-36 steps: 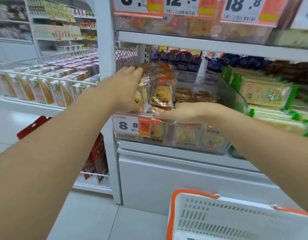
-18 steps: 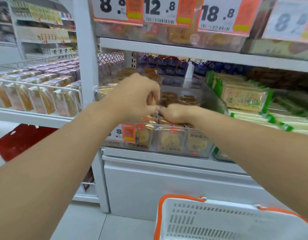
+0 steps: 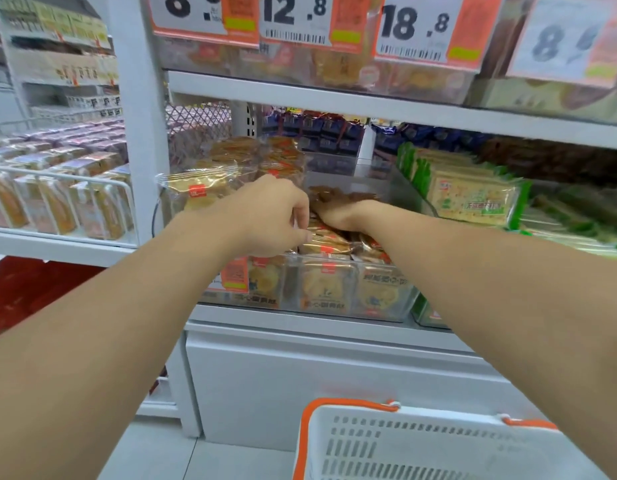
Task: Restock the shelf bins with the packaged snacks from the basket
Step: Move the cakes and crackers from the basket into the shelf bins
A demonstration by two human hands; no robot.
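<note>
Here, white shop shelving point(image 3: 369, 102) holds a clear bin point(image 3: 386, 296); left hand point(image 3: 269, 216) fingers curled on snack packs point(image 3: 328, 244), right hand's point(image 3: 338, 213) hidden.

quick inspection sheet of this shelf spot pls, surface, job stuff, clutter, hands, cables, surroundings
surface: white shelf carrying a clear bin at its front edge.
job's things: yellow snack packs stand along the bin front, more lie on top; white basket with orange handles sits on the floor below, contents not visible.
clutter: nothing seen.
grippers: left hand over the bin with fingers curled down onto the packs, whether it grips one is unclear; right hand lies on the packs, fingers hidden.
cables: nothing seen.
surroundings: green-edged packs in the bin to the right, price tags on the shelf above, wire rack of packs to the left.
</note>
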